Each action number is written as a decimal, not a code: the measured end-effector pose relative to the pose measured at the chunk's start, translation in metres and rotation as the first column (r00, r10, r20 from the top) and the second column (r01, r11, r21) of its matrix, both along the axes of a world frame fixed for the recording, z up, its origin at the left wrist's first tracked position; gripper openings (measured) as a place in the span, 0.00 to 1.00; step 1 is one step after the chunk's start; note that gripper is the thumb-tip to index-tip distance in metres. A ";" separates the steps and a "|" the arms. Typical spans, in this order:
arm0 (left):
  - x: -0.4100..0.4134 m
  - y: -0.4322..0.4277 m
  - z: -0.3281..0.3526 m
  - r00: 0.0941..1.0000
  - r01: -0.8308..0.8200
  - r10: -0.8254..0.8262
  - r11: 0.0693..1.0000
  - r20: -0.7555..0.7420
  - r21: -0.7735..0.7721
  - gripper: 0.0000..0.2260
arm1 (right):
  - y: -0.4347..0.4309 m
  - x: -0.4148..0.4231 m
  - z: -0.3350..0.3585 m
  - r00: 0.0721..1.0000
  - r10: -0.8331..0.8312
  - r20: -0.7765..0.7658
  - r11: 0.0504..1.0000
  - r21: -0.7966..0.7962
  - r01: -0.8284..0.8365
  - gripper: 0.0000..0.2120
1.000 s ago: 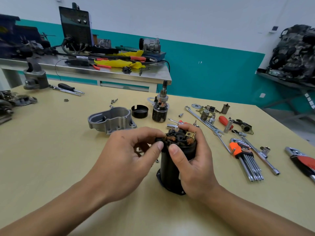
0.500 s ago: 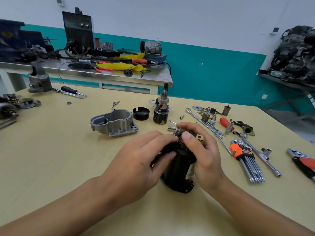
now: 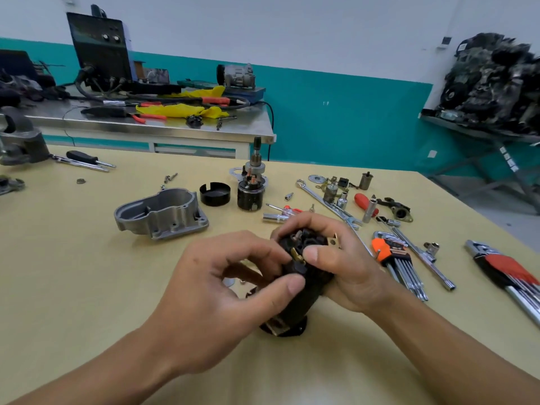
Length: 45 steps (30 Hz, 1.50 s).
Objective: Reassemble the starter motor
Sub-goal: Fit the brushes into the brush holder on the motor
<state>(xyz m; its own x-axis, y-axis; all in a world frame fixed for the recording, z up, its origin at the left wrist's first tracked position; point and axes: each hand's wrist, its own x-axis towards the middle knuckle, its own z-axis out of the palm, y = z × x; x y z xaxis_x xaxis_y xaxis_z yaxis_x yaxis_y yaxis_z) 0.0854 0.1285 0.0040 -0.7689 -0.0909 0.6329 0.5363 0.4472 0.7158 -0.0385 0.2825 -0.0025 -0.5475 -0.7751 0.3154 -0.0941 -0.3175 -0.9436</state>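
The black cylindrical motor body [image 3: 295, 305] stands tilted on the table, its flange down. At its top sits the black brush holder [image 3: 304, 247] with brass terminals. My right hand [image 3: 342, 264] wraps the top from the right, thumb on the holder. My left hand [image 3: 222, 290] grips the left side, thumb and curled fingers against the body. Behind stand the armature [image 3: 252, 188], a black end cap [image 3: 214, 194] and the grey aluminium housing [image 3: 162, 213].
A hex key set with an orange holder [image 3: 394, 258], wrenches, sockets and small parts lie to the right. Another key set [image 3: 508, 276] lies at the far right. Screws [image 3: 170, 178] and screwdrivers [image 3: 84, 160] lie at the back left. A steel bench [image 3: 152, 127] stands behind.
The motor body has tipped from upright to leaning toward me. Both hands have shifted round its top, the right thumb now pressing on the brush holder.
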 end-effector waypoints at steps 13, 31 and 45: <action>0.008 0.006 -0.012 0.923 -0.267 0.134 0.898 -0.361 -0.350 0.10 | -0.001 0.003 -0.002 0.986 -0.026 -0.165 1.000 -0.001 0.027 0.13; -0.009 -0.012 0.008 0.950 -0.106 -0.075 0.834 -0.302 -0.541 0.06 | -0.001 -0.002 0.007 0.987 0.122 0.103 0.990 0.059 -0.129 0.30; -0.024 -0.026 0.031 0.995 -0.023 -0.051 0.733 -0.089 -0.680 0.06 | 0.026 0.007 0.029 0.838 -0.361 -0.410 0.901 0.077 0.426 0.16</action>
